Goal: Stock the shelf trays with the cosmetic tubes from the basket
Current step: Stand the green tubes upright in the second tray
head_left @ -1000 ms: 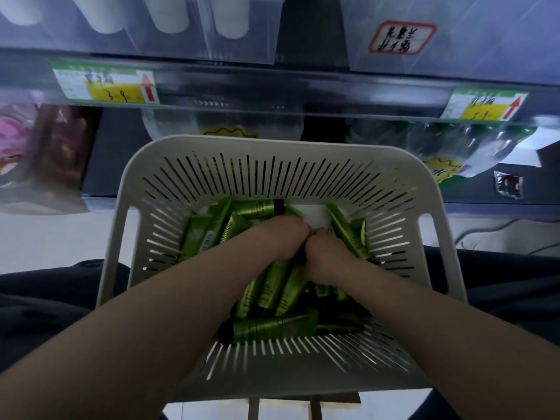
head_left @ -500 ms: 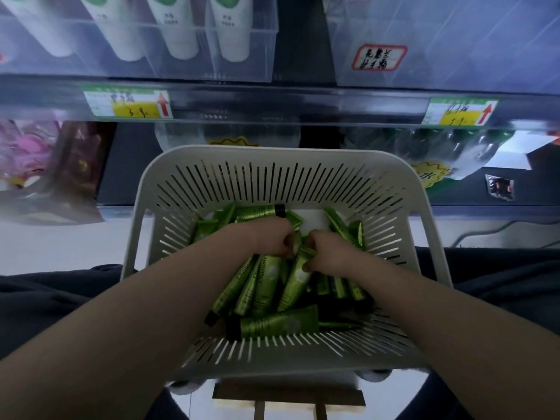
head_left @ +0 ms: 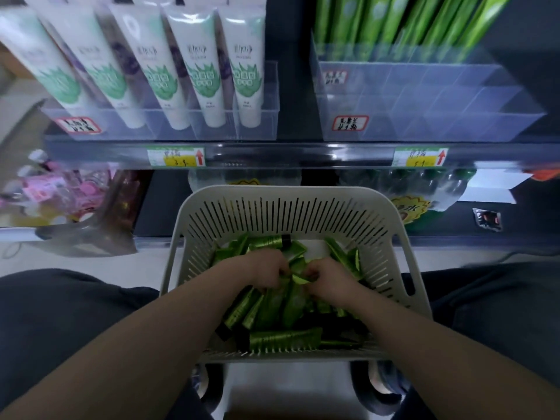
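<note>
A pale slotted basket (head_left: 291,197) stands in front of me with several green cosmetic tubes (head_left: 285,339) with black caps piled in it. My left hand (head_left: 263,271) and my right hand (head_left: 327,275) are both down in the pile, close together, fingers curled round a bunch of green tubes (head_left: 291,301) that fan out toward me. Above on the shelf, a clear tray (head_left: 424,98) at the right holds upright green tubes (head_left: 394,22) at its back; its front compartments look bare.
A clear tray (head_left: 169,122) at the upper left holds several white tubes (head_left: 200,71) with green leaf prints. Price labels (head_left: 175,156) sit on the shelf edge. Pink packaged goods (head_left: 54,192) lie on the lower shelf at left. My dark-clothed legs flank the basket.
The view has tilted up, bringing the shelf trays into sight. Both hands stay in the basket and have gathered the tubes into a bunch between them.
</note>
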Demonstrator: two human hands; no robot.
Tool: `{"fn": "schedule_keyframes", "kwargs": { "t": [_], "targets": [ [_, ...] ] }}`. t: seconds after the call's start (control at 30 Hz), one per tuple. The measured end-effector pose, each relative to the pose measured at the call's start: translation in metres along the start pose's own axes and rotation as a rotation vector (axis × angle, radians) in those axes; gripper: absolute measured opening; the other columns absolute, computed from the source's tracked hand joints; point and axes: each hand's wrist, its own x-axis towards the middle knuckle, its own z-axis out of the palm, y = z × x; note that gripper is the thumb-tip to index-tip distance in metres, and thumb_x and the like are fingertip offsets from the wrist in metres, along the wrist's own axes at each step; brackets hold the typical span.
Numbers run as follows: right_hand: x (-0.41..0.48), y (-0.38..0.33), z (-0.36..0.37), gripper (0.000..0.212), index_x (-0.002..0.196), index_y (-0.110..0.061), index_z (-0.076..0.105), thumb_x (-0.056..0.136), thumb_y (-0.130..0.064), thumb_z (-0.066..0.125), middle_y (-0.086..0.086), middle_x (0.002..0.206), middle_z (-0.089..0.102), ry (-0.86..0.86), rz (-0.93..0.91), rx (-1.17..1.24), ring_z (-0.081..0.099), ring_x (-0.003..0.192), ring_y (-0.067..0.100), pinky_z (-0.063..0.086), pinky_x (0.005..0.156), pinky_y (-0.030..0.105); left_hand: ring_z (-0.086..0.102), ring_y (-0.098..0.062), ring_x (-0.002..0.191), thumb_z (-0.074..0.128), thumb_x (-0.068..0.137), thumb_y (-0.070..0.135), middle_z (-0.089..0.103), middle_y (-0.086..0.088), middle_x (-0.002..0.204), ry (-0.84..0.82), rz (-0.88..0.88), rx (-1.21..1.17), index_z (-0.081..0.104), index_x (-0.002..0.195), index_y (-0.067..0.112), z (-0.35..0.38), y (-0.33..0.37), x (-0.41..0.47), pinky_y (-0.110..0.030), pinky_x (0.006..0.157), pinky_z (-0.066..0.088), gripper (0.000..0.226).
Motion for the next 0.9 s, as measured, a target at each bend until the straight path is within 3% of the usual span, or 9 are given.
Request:
{"fn": "schedule_keyframes", "kwargs": {
  "t": [0.13,0.23,0.43,0.6,0.73,0.9],
  "targets": [
    [-0.015,-0.007,-0.005,0.026,0.108,-0.008,0.067,0.082,-0.014,0.068,-0.002,0.09,0.063,0.048,-0.063,0.017,0.052,0.085,0.01,0.034,0.055,0.014,0.057,-0.022,0.091,0.053,0.086,0.007,0.062,-0.006,0.096,0.117,0.009,0.069,0.065,0.114,0.009,-0.003,0.009,-0.023,-0.028,0.074,0.041,0.031],
    [-0.025,-0.016,-0.018,0.022,0.105,-0.011,0.069,0.083,-0.013,0.067,0.0,0.096,0.064,0.092,-0.114,0.019,0.053,0.087,0.008,0.038,0.067,0.017,0.058,-0.021,0.108,0.055,0.087,0.008,0.064,-0.005,0.117,0.232,0.011,0.032,0.064,0.12,0.015,-0.01,0.017,-0.04,-0.027,0.088,0.043,0.035],
    [-0.049,-0.03,-0.058,0.017,0.097,-0.021,0.071,0.08,-0.018,0.07,-0.009,0.089,0.064,0.166,-0.158,0.044,0.06,0.092,0.011,0.048,0.083,0.027,0.059,-0.013,0.103,0.062,0.085,0.016,0.067,0.002,0.111,0.413,0.036,0.001,0.067,0.115,0.02,-0.036,0.035,-0.072,-0.021,0.088,0.04,0.03],
    [-0.066,-0.04,-0.089,0.017,0.098,-0.021,0.07,0.082,-0.018,0.069,-0.011,0.09,0.063,0.244,-0.231,0.066,0.059,0.091,0.008,0.046,0.082,0.024,0.059,-0.01,0.103,0.065,0.083,0.016,0.065,0.004,0.116,0.587,0.017,-0.083,0.065,0.116,0.021,-0.062,0.053,-0.092,-0.024,0.091,0.046,0.033],
    [-0.078,-0.05,-0.117,0.017,0.098,-0.025,0.07,0.082,-0.023,0.069,-0.012,0.088,0.063,0.344,-0.284,0.024,0.06,0.086,0.007,0.051,0.079,0.026,0.06,-0.012,0.102,0.069,0.081,0.017,0.066,0.002,0.111,0.683,0.029,-0.056,0.065,0.111,0.019,-0.087,0.07,-0.104,-0.021,0.084,0.044,0.03],
    [-0.087,-0.06,-0.152,0.012,0.093,-0.023,0.069,0.082,-0.017,0.069,-0.015,0.081,0.06,0.391,-0.397,0.066,0.056,0.08,0.002,0.042,0.069,0.017,0.061,-0.011,0.096,0.069,0.082,0.017,0.067,0.003,0.105,0.769,0.087,-0.022,0.067,0.109,0.02,-0.118,0.088,-0.117,-0.02,0.081,0.044,0.027]
  ]
}}
